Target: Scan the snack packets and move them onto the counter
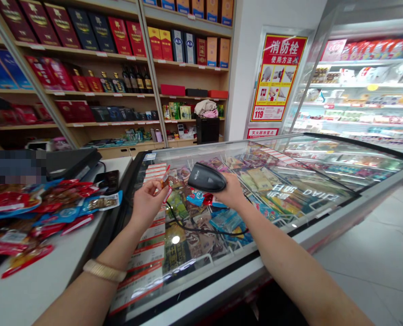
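My right hand (229, 190) is closed round the handle of a black barcode scanner (206, 177), held above the glass top of a chest freezer (191, 258). The scanner's head points left, towards my left hand (151, 199). That hand pinches a small red and brown packet (166, 181) between thumb and fingers. Under the scanner, red and blue packets (198, 197) show near my right hand. A black cable (194, 230) loops over the glass below both hands.
Many red and blue snack packets (69, 199) are piled on the white counter (52, 290) at left, beside a black device (72, 158). Shelves (120, 56) of boxes and bottles stand behind. A refrigerated display (367, 86) is at right.
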{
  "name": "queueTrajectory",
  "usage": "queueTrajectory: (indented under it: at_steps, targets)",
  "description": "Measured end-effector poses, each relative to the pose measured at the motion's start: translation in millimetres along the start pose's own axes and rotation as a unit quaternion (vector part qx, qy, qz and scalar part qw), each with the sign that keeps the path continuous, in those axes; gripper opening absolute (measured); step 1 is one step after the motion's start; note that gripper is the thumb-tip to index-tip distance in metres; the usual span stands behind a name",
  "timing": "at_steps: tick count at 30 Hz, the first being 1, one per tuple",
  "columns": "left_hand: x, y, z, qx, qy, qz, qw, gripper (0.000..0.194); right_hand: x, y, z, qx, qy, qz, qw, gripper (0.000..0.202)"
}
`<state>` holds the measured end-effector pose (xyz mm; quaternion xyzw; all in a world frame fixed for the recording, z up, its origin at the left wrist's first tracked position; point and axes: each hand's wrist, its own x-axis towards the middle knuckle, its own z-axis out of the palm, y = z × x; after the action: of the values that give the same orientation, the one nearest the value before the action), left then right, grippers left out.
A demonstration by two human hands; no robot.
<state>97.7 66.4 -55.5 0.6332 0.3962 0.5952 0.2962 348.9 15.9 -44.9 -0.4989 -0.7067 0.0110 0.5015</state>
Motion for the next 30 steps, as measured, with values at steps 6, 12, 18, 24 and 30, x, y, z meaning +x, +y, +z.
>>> queueTrajectory:
  at_steps: [6,12,18,24,30]
  targets:
    - [0,-3,2.7,0.184,-0.012,0.078,0.98,0.02,6,18,-13,-0.036,0.14,0.102,0.984,0.015]
    - [-4,-10,15.6,0.291,-0.105,0.182,0.934,0.013,8,26,-18,-0.098,0.156,0.165,0.969,0.019]
    - [-3,-34,23.0,0.296,-0.19,0.179,0.919,0.019,7,24,-18,-0.136,0.129,0.154,0.97,0.024]
    - [-1,-43,13.9,0.313,-0.263,0.207,0.889,0.055,7,27,-16,-0.15,0.124,0.146,0.97,0.021]
    - [10,-15,-13.9,0.465,-0.139,0.128,0.865,0.046,6,27,-14,-0.185,0.112,0.148,0.965,0.018]
